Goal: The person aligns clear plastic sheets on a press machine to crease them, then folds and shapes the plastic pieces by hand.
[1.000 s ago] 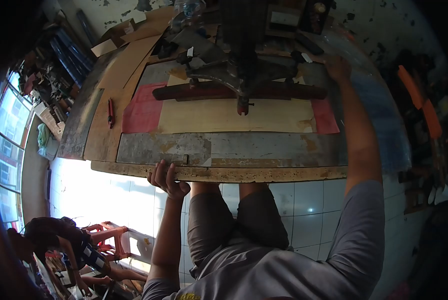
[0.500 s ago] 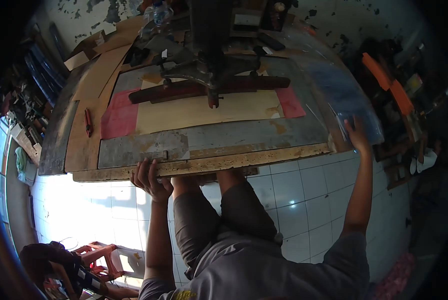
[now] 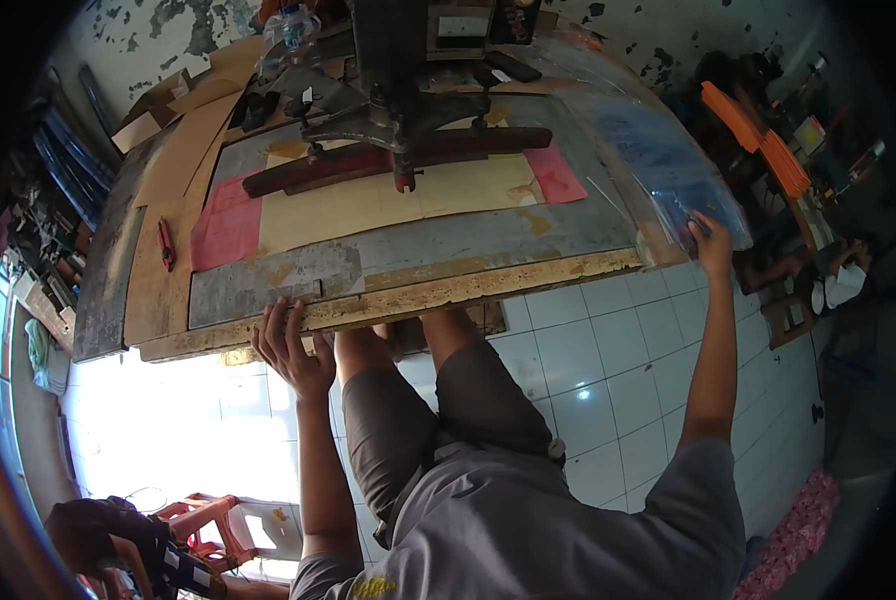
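My left hand [image 3: 295,352] rests on the front wooden edge [image 3: 468,285] of the worktable, its fingers apart and nothing in them. Over at the table's right end, my right hand [image 3: 710,243] has its fingers closed at the near corner of a stack of clear bluish plastic sheets [image 3: 658,150]. Between the hands lies a grey metal plate [image 3: 418,243] with a cream sheet [image 3: 368,212] and pink pieces [image 3: 225,222] on it. A dark press bar [image 3: 478,146] stands over the cream sheet.
A red cutter [image 3: 165,245] and brown cardboard [image 3: 183,160] lie at the table's left. A plastic bottle [image 3: 295,28] stands at the back. Orange sheets [image 3: 758,140] are at the right. One person [image 3: 118,540] is bent over at lower left beside a red stool [image 3: 203,525]; another sits far right.
My right hand has moved from the plate's back right corner to the near corner of the plastic sheets and its fingers have closed. My left hand stays at the front edge. The view has shifted.
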Tool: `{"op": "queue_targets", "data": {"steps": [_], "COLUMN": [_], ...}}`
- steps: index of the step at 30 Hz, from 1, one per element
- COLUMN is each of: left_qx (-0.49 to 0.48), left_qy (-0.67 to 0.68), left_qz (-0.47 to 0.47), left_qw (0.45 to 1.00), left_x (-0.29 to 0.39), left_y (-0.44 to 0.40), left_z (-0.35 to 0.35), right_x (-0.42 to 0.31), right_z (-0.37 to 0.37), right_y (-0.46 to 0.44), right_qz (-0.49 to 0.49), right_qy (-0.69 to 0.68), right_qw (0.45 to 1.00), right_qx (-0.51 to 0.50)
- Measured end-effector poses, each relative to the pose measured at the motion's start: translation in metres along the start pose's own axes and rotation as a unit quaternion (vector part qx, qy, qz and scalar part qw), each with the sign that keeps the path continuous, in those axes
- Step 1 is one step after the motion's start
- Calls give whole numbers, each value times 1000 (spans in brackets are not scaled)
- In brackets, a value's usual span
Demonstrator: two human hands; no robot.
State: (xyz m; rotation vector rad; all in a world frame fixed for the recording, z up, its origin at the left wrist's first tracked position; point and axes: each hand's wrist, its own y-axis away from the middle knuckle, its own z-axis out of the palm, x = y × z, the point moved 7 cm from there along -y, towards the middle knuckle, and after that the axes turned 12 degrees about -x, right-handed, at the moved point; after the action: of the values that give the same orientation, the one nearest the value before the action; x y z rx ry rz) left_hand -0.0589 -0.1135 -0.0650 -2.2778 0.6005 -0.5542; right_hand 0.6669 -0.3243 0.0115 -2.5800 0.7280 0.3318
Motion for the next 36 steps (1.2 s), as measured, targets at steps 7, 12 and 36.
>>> {"op": "queue_targets", "data": {"steps": [7,12,36], "left_qx": [-25,-40,-221], "left_qy": [2,15,592], "left_qz": [17,33,357], "left_qw": [1000,999,688], "left_x": [-2,0,337], "left_y": [1,0,-46], "left_z": [-4,-11,-77], "right_x": [60,14,-324], "right_z": [-24,-151,-246], "right_y": [-43,-55,132], "right_qz": [-3,-27,-413], "right_qy": [-4,-150,-670], "right_qw": [1000,957,615], "right_qx": [-4,247,-57]}}
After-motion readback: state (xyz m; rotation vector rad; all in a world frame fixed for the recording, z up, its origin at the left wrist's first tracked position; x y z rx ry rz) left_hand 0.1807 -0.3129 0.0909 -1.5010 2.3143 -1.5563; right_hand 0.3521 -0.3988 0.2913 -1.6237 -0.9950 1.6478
